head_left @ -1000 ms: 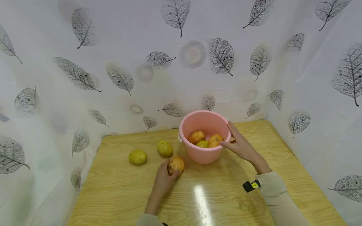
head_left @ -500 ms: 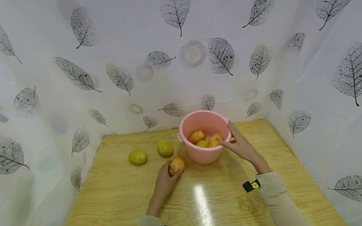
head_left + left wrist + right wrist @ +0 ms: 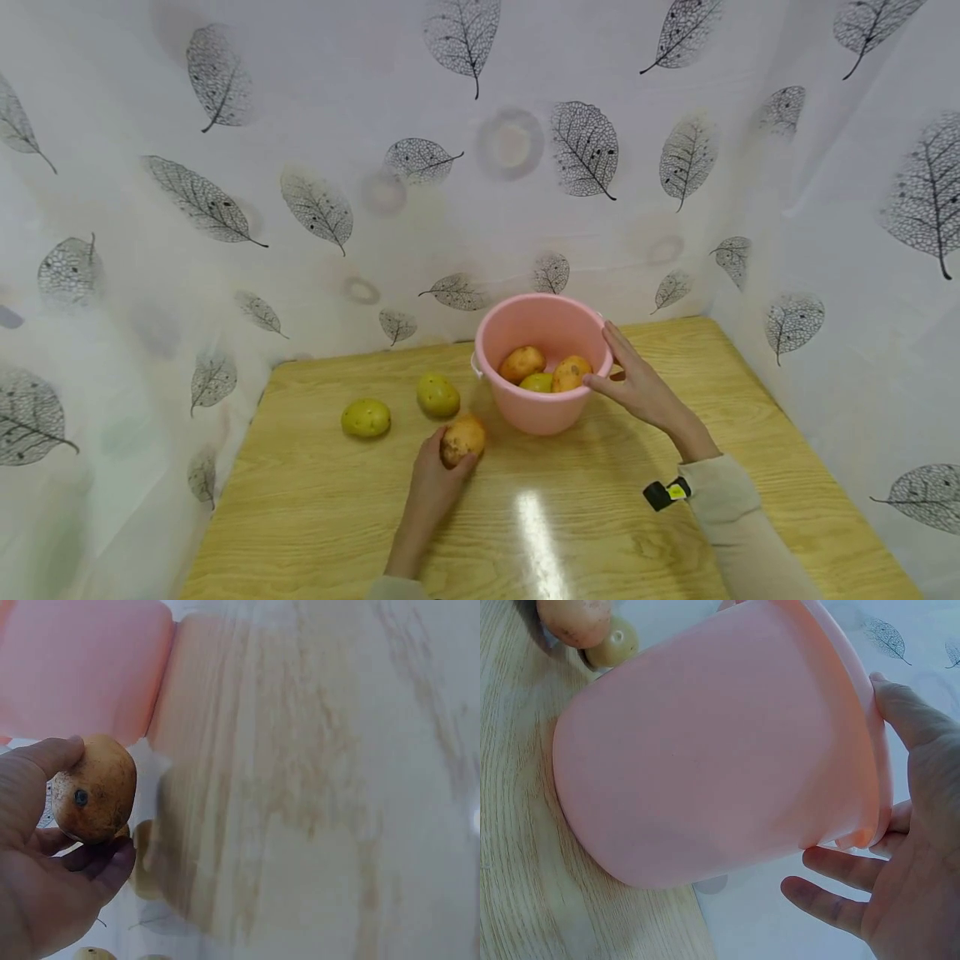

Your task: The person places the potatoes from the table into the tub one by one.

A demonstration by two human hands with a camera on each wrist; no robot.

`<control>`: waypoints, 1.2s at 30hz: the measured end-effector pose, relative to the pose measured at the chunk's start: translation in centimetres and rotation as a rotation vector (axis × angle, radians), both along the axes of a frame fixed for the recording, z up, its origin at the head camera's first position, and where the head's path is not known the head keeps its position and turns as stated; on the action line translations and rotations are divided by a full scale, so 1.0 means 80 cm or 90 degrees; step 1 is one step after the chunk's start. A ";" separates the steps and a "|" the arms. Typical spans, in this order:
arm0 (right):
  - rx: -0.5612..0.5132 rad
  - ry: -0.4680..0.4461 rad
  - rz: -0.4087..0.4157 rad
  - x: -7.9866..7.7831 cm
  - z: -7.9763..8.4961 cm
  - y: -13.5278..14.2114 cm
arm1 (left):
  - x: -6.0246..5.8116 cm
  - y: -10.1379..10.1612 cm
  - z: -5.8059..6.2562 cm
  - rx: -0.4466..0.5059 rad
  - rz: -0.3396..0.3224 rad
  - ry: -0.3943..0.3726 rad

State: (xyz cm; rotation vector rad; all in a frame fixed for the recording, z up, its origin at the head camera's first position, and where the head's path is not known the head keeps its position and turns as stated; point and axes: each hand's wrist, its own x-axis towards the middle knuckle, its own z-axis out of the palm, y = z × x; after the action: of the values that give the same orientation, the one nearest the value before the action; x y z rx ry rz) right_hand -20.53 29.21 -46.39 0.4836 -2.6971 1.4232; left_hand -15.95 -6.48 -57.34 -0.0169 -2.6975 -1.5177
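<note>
My left hand grips a brown potato between thumb and fingers, left of the bucket's base. In the left wrist view that potato shows a dark spot on its skin. My right hand holds the pink bucket at its right rim, thumb at the front and fingers along the side. The right wrist view has the thumb and index finger at the bucket rim, the other fingers spread. Inside the bucket lie two brown potatoes and a yellow-green one.
Two yellow-green potato-like pieces lie left of the bucket: one just behind the held potato, another farther left. The wooden table backs onto a white leaf-print curtain. A white handle joint sticks out from the bucket's left side.
The left hand and its potato have shifted slightly left, with the potato turned a little in the fingers. The right hand and the bucket have stayed in place.
</note>
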 end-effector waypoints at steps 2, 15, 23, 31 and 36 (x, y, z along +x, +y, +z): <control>-0.001 0.001 0.000 0.000 0.000 0.000 | 0.001 -0.002 0.005 0.011 0.006 0.001; 0.003 0.002 -0.003 -0.003 -0.006 0.004 | 0.000 -0.019 0.050 0.022 0.009 0.013; 0.000 -0.002 0.000 -0.002 -0.007 0.004 | -0.004 -0.027 0.074 0.039 0.007 -0.003; 0.011 -0.002 -0.003 -0.003 -0.007 0.004 | -0.010 -0.034 0.104 0.057 0.007 0.028; 0.012 -0.006 -0.003 -0.005 -0.009 0.004 | -0.011 -0.038 0.124 0.066 0.000 0.034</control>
State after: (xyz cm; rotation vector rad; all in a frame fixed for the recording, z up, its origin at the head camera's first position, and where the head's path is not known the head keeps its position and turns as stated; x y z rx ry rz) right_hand -20.91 29.56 -47.07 0.4724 -2.7197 1.4042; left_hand -16.86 -9.51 -47.46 -0.0518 -2.5742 -1.6310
